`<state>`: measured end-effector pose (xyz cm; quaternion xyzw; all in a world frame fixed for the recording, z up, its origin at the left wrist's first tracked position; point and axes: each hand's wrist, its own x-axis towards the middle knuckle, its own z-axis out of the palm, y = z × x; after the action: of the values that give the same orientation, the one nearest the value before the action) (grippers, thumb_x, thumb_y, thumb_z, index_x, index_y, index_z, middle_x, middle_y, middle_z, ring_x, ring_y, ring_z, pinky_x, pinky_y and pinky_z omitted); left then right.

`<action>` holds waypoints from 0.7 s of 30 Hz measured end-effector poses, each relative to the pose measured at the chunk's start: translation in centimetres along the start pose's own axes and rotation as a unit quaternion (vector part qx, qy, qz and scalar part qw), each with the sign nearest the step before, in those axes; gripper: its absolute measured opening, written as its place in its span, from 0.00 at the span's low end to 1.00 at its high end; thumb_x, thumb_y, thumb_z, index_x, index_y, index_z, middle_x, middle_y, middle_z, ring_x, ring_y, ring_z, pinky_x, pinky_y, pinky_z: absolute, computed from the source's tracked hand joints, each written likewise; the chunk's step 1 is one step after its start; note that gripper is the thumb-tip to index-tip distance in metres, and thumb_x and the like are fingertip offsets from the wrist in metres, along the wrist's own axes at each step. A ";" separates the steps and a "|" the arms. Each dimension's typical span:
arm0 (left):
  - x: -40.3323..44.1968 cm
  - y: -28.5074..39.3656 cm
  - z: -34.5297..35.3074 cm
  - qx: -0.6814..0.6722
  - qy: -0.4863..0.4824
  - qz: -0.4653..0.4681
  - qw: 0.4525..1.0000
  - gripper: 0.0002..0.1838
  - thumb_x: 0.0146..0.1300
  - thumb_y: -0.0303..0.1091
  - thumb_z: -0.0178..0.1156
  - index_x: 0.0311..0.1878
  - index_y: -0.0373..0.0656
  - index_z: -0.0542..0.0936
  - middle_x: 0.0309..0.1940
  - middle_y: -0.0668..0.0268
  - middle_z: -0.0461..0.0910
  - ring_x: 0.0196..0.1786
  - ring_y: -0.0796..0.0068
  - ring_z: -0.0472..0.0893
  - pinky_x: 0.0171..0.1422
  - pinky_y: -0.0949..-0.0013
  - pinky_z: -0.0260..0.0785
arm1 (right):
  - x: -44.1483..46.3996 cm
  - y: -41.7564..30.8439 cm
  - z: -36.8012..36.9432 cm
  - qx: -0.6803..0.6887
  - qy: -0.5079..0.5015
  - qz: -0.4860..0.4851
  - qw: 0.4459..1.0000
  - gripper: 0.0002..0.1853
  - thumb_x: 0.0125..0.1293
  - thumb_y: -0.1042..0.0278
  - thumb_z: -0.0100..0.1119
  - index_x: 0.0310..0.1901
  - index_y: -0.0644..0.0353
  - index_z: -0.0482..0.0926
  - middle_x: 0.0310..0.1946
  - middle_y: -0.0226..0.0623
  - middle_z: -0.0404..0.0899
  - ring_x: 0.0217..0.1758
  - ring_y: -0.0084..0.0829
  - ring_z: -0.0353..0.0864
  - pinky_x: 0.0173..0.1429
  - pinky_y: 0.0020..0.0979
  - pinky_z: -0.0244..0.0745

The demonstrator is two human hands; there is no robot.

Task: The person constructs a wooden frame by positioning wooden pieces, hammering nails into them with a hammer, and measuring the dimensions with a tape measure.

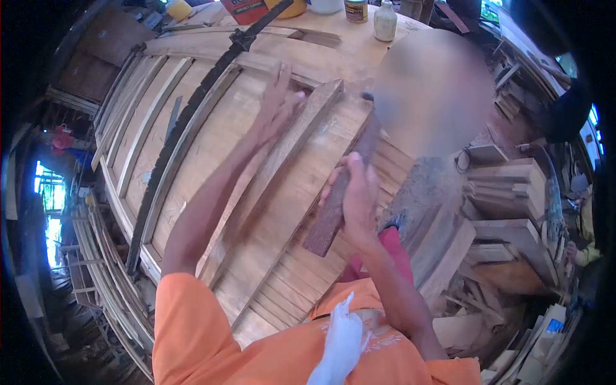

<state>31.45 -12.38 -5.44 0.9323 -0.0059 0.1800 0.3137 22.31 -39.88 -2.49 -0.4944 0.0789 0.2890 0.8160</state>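
Observation:
My right hand (360,196) is closed around a flat, dark reddish-brown wooden strip (325,230), held slantwise above the slatted wooden panel (285,289). My left hand (279,109) is open, its fingers stretched out beside the far end of a long wooden rail (273,160). Whether those fingers touch the rail or the frame behind it I cannot tell. Between the rail and the strip lies a smooth light-brown board (308,157). The strip's far end runs up towards a blurred patch.
A long black notched bar clamp (192,122) crosses the wooden frame (151,122) on the left. At the back stand a red box (245,9), a tin can (356,10) and a white bottle (385,22). Stacked wood pieces (507,186) lie at the right.

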 end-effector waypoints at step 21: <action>6.6 -4.6 -0.4 0.128 -0.038 0.244 0.960 0.28 0.71 0.47 0.68 0.68 0.44 0.77 0.56 0.52 0.79 0.62 0.44 0.75 0.68 0.47 0.66 | -0.3 1.7 4.3 -0.061 0.026 -0.038 0.997 0.20 0.86 0.47 0.49 0.48 0.59 0.72 0.30 0.38 0.80 0.24 0.35 0.84 0.33 0.41 0.84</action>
<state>38.04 -7.78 -5.64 0.9410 -0.2221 0.2153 0.1374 20.49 -35.76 -1.51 -0.5533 0.0636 0.2492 0.7923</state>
